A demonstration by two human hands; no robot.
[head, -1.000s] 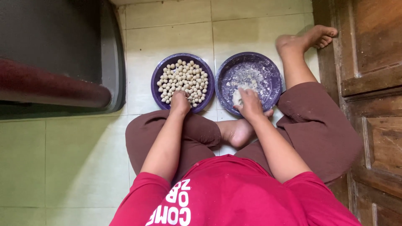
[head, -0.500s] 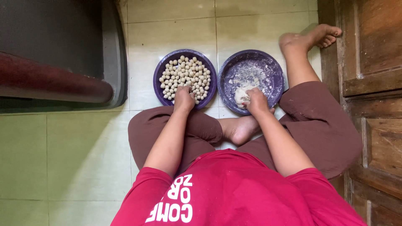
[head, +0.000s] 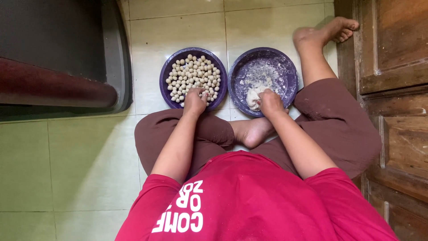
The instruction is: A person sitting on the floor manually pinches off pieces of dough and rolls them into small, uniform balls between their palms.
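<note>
I sit cross-legged on a tiled floor with two purple bowls in front of me. The left bowl (head: 166,76) holds several small pale dough balls (head: 194,73). My left hand (head: 195,101) rests at its near rim, fingertips touching the balls; whether it holds one is hidden. The right bowl (head: 285,67) is dusted with flour and holds a lump of dough (head: 254,97) at its near side. My right hand (head: 270,101) is closed on that lump.
A dark curved piece of furniture with a red edge (head: 58,85) fills the upper left. A wooden door (head: 397,89) runs along the right. My right foot (head: 327,32) stretches out beside the right bowl; my left foot (head: 252,131) is tucked under.
My left hand has slid slightly further into the bowl of balls. My right hand stays on the dough lump, pressing at it.
</note>
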